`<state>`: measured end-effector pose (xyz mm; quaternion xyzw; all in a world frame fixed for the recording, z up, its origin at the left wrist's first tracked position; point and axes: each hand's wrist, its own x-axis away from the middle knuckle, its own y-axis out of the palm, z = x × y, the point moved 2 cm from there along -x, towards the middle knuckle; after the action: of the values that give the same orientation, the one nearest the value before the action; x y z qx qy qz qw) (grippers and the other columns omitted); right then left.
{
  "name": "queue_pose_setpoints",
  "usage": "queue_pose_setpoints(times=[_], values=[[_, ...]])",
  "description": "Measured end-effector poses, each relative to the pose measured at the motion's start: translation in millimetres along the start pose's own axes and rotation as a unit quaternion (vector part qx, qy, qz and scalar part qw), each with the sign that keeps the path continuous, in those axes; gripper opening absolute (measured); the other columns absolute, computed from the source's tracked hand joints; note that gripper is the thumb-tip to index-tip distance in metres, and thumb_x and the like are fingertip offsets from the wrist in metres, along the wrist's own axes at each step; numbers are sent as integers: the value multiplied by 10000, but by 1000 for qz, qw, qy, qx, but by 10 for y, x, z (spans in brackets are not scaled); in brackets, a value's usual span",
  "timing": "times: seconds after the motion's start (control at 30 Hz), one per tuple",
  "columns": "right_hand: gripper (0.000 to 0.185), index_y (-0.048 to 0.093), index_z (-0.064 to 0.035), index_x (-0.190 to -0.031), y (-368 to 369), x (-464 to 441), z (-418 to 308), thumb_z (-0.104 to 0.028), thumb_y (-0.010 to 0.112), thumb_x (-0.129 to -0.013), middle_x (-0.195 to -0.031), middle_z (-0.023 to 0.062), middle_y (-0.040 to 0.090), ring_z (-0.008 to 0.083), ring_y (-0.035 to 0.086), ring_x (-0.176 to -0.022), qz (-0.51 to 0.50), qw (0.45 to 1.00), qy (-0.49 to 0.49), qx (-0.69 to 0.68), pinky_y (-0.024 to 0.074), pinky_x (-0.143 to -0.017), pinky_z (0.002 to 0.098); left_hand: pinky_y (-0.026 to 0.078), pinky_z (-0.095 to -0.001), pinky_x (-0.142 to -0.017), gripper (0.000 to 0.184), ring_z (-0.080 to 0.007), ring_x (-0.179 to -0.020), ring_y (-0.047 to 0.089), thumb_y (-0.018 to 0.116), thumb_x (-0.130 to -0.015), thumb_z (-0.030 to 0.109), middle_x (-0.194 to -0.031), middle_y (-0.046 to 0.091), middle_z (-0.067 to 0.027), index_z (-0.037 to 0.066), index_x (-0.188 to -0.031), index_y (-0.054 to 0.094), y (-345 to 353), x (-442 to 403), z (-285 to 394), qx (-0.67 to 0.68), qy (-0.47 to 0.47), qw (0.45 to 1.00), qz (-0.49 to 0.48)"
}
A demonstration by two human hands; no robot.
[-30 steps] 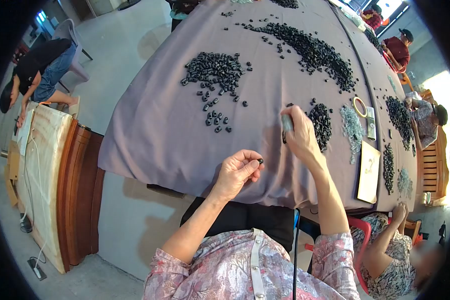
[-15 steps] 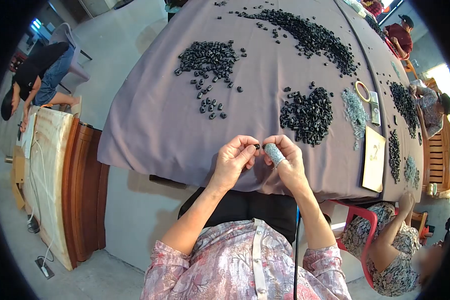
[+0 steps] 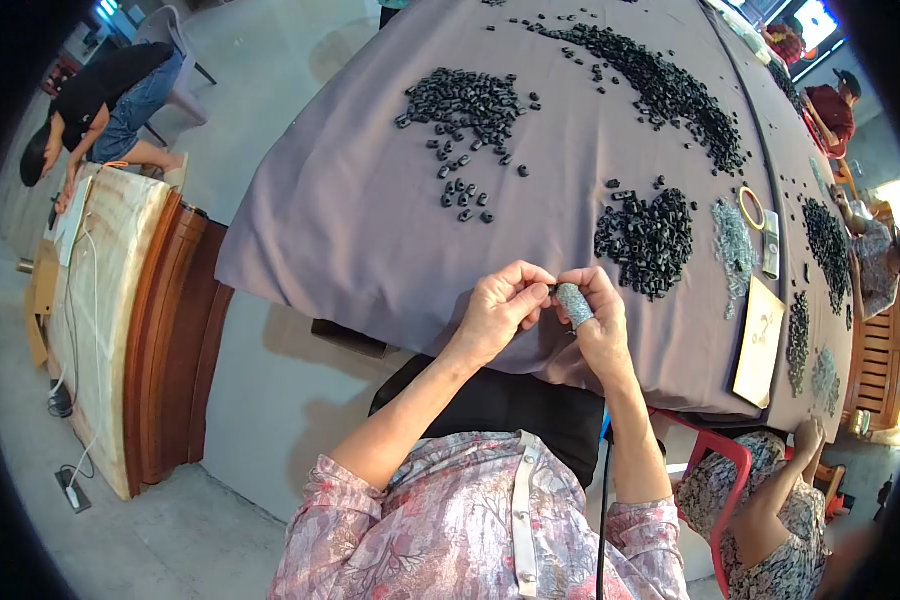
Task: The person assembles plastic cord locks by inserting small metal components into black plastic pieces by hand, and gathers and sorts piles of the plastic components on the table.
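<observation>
Here's the cloth-covered table (image 3: 360,190), folds running down its front! A heap of black pieces (image 3: 465,105) sits upper centre, a curving sweep (image 3: 670,90) upper right; right of centre, a compact pile (image 3: 645,245), clear bits (image 3: 735,255), yellow ring (image 3: 751,208) and tan card (image 3: 759,345).

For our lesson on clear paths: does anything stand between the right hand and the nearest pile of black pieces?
Nothing visible does: only cloth lies between the right hand and that black pile.
</observation>
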<state>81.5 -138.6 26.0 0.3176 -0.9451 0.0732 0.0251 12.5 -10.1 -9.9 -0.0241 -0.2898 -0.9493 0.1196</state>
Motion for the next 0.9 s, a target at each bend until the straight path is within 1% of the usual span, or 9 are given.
queue_pose_setpoints(times=[0.03,0.17,0.27,0.37,0.47,0.57,0.67,0.77,0.9], values=[[121,536,-10,-972,-16,-1,12,35,492,-868,-824,35,604,65,502,-702,-3,1000,-4,17,421,-620,206,383,-174,-503,91,-32,-584,482,548,-922,87,-753,586,0,43,-993,587,8,3,0,-8,2,1000,2],[76,548,-10,-942,-34,4,14,13,518,-875,-802,26,610,64,517,-702,-24,1000,-17,-8,427,-625,207,384,-172,-497,82,-29,-580,487,553,-921,92,-750,583,6,40,-971,593,47,24,52,-32,-5,999,17],[57,560,-13,-927,-49,-4,44,-4,544,-874,-798,28,620,63,529,-702,-28,999,-11,-17,431,-626,205,384,-171,-492,80,-27,-577,489,561,-918,97,-752,592,3,38,-957,598,27,18,47,-24,-22,999,16],[53,568,-23,-911,-93,-29,65,-22,589,-863,-800,39,636,65,532,-681,-51,997,13,-47,434,-621,207,384,-172,-486,79,-26,-569,489,568,-915,104,-753,607,-5,41,-947,603,9,5,34,-15,-13,1000,-3],[95,572,-37,-886,-156,-72,125,-33,647,-829,-804,49,650,67,537,-664,-101,979,62,-165,432,-611,205,378,-169,-483,75,-24,-564,487,575,-910,107,-740,617,-6,44,-931,612,14,8,39,-29,-4,999,-21],[124,574,-50,-835,-152,-96,173,-45,692,-796,-775,43,650,68,535,-642,-112,975,48,-185,425,-585,203,373,-167,-480,75,-24,-561,486,581,-906,108,-721,616,0,47,-913,626,29,22,66,-45,-16,999,-20],[141,574,-53,-787,-161,-100,178,-56,715,-777,-737,32,645,71,538,-617,-112,978,64,-165,428,-565,206,364,-165,-477,75,-22,-560,482,589,-901,105,-702,604,12,49,-900,638,50,44,108,-51,-22,998,-25],[157,567,-53,-754,-175,-92,208,-52,724,-768,-719,24,642,65,543,-607,-103,985,48,-129,438,-561,210,363,-166,-475,72,-20,-559,474,598,-894,98,-689,587,25,45,-888,646,47,47,79,-57,-12,998,-25],[178,556,-54,-739,-150,-55,182,-33,732,-756,-712,10,630,47,547,-632,-94,985,19,-143,442,-572,201,372,-167,-481,67,-17,-561,468,609,-886,90,-680,570,37,37,-886,649,70,79,73,-102,3,995,-19]])
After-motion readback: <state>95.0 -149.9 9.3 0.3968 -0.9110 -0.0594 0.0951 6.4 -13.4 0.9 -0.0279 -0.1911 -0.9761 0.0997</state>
